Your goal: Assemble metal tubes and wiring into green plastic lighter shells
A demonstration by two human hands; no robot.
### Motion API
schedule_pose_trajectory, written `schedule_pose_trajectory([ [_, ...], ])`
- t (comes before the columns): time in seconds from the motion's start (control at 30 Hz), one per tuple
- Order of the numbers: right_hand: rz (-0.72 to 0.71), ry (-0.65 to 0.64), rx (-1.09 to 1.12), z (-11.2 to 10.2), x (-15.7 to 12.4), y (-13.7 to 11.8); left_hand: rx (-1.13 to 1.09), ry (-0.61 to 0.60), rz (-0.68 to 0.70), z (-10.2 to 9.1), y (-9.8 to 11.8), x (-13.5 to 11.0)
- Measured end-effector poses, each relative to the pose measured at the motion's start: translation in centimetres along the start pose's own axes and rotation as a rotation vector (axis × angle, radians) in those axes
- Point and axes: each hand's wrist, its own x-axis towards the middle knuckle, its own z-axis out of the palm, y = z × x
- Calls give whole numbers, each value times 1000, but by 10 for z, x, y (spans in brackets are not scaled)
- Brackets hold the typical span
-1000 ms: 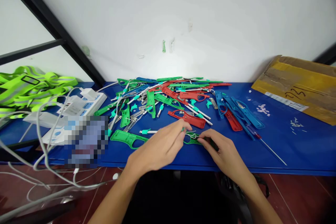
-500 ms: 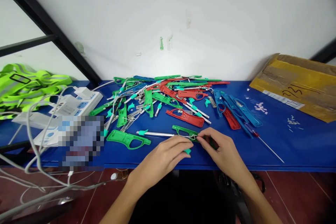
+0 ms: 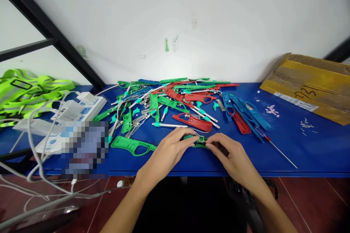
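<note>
Nearest, either side of the open green shell [image 3: 201, 146], here come both hands. The right hand [image 3: 229, 151] has thumb and fingers pinched down on its right end; the left hand [image 3: 173, 147] covers its left end, thumb and forefinger nearly meeting by the white wires [image 3: 201, 138], and whether they grip one I can't tell. Halfway stage, I'd say: wires exposed, no matching half fitted over the shell. Left of it lies a second green shell [image 3: 121, 142], flat and untouched by either hand. Right of it, a screwdriver [image 3: 279, 150] rests unused.

Just beyond the open shell, a metal tube [image 3: 172, 125] runs behind the left hand, its near end hidden, with a red shell [image 3: 202, 123] close behind, crowding that side. Farther left, a power strip [image 3: 94, 106] trails cables. Straight beyond, a jumbled pile [image 3: 175, 96] of shells and tubes, so plenty looks left loose! Blue shells [image 3: 258, 116] lie beyond to the right, and past those, well apart from the open shell, a taped carton [image 3: 314, 87].
</note>
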Motion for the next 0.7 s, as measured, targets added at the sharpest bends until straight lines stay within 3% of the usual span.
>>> schedule_pose_trajectory([
  [0.23, -37, 21, 16, 0, 1, 1, -124, 44, -191, 12, -4, -5],
  [0.7, -116, 18, 29, 3, 2, 4, -257, 100, -167, 17, -5, -8],
])
